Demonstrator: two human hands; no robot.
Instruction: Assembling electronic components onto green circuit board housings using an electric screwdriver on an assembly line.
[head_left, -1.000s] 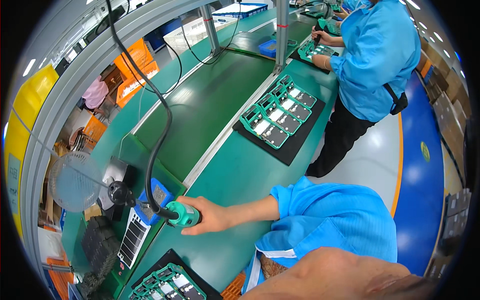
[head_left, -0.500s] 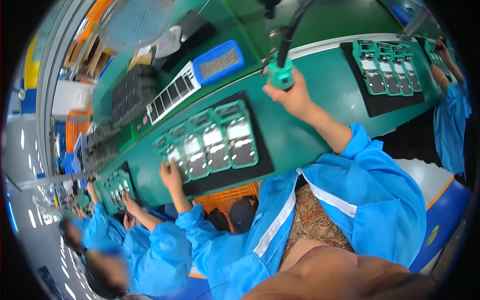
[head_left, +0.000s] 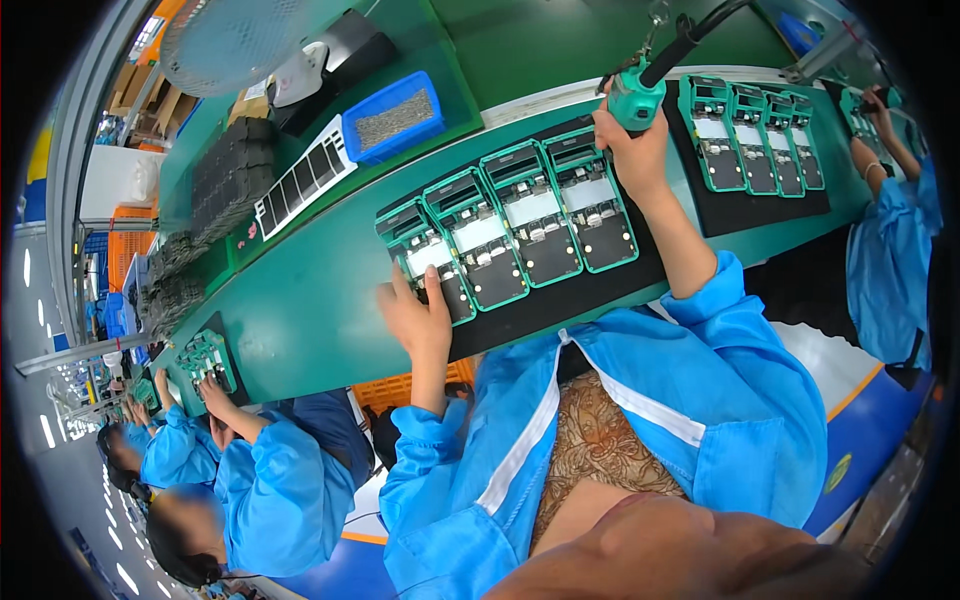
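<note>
My right hand (head_left: 636, 155) is wrapped around a green power screwdriver (head_left: 634, 98), whose black cable runs up to the right. It is raised over the far right end of a row of green phone-like device housings (head_left: 530, 215). The several housings lie side by side on a black mat (head_left: 540, 312), with white and dark parts and small metal bits showing inside. At the row's left end, my left hand (head_left: 420, 325) has its thumb and fingers spread over the lower edge of the leftmost housing (head_left: 425, 255). Its fingertips seem to touch that housing.
Beyond the row stand a blue tray of small metal pieces (head_left: 395, 118), a white slotted strip (head_left: 300, 185) and stacked dark trays (head_left: 228, 180). Another mat with similar housings (head_left: 755, 140) lies to the right. Co-workers in blue sit at left (head_left: 290, 500) and right (head_left: 895, 260).
The mat with its housings has slid to the right along the bench, my left hand moving with it. My right hand has carried the screwdriver to the right and farther away.
</note>
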